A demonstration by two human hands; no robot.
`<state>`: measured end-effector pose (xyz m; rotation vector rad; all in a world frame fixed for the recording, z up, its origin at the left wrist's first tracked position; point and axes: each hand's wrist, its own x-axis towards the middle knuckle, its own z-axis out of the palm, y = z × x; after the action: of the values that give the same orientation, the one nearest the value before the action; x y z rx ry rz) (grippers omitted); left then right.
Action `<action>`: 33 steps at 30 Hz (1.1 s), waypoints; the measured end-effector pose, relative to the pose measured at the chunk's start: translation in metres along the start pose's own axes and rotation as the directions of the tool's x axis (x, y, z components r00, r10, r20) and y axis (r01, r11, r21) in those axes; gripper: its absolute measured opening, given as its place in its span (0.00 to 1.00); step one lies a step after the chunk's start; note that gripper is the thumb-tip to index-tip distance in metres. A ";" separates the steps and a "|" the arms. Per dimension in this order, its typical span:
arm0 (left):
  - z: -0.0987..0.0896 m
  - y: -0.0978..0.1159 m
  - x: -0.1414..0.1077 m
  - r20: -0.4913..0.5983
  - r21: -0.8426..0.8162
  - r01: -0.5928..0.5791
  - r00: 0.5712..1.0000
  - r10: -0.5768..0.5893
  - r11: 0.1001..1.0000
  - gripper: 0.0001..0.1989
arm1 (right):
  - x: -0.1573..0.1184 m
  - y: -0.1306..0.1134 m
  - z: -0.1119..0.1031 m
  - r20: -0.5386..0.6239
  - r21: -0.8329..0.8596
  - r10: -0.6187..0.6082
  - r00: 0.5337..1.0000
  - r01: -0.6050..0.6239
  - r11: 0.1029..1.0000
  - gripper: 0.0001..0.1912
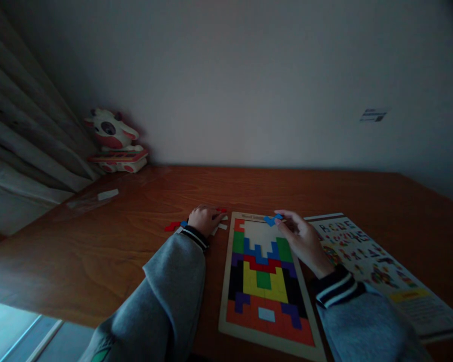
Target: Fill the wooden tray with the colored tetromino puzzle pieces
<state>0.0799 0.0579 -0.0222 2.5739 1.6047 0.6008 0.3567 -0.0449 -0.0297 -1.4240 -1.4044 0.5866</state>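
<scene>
A wooden puzzle board (pixel 223 301) lies on the table, filled with coloured block pieces in its lower and middle parts and bare near the top. My right hand (pixel 300 239) pinches a blue piece (pixel 272 220) above the board's upper right part. To the left of the board, my left hand (pixel 204 219) rests over loose pieces, its fingertips near a red piece (pixel 221 210) and white ones (pixel 222 227). Whether those fingers grip anything is hard to make out. Another red piece (pixel 172 227) lies left of that hand.
A printed pattern sheet (pixel 387 271) lies right of the board, partly under my right sleeve. A cow-shaped toy (pixel 115 141) stands at the table's back left, beside a curtain (pixel 26 120). Behind the table (pixel 287 186) rises a wall.
</scene>
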 end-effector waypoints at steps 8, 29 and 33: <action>-0.006 -0.013 -0.005 0.073 -0.069 0.001 0.997 0.004 0.998 0.25 | 0.000 0.000 0.000 0.002 0.012 0.012 1.000 -0.012 1.000 0.19; 0.000 0.000 -0.003 -0.041 -0.151 -0.066 0.997 0.061 0.986 0.10 | -0.001 0.000 0.000 0.025 -0.013 0.015 1.000 -0.015 1.000 0.19; -0.003 0.011 -0.008 -0.156 -0.231 -0.193 0.975 0.160 0.953 0.10 | -0.001 0.000 0.000 0.025 -0.013 0.025 0.999 -0.025 1.000 0.19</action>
<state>0.0848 0.0453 -0.0193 2.5527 1.2444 0.9428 0.3559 -0.0457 -0.0298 -1.4506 -1.4142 0.6143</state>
